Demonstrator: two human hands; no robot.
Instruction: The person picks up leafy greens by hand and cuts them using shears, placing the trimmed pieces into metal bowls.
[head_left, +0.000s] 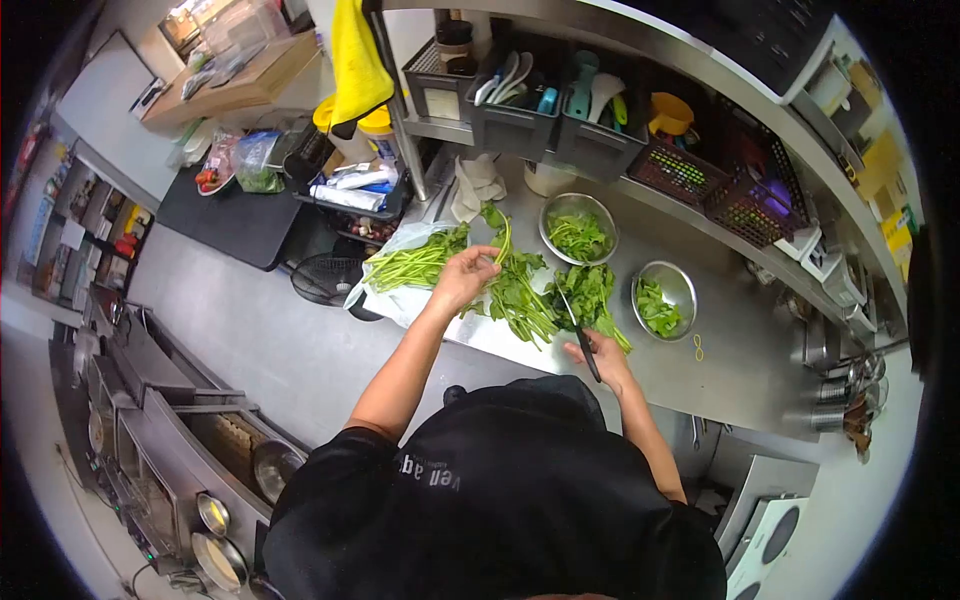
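Note:
My left hand [466, 279] pinches a leafy green stem [503, 240] whose leaves stick up past the fingertips. In my right hand [606, 360] is a knife [583, 347] with a black handle, its blade angled away from me over a pile of leafy greens [592, 290]. More loose greens [522, 300] lie on the counter between my hands. To the left, long-stemmed greens [418, 262] rest on a white plastic bag [402, 303]. Behind the pile stands a steel bowl [611, 214] with picked leaves, and a second steel bowl [690, 291] with leaves sits to the right.
A yellow rubber band [698, 348] lies on the steel counter [755, 375]. A crumpled cloth [479, 188] is at the back. Overhead, a shelf carries grey bins [513, 125] of utensils and a brown basket [675, 172]. A yellow towel [357, 65] hangs by the shelf post [405, 150].

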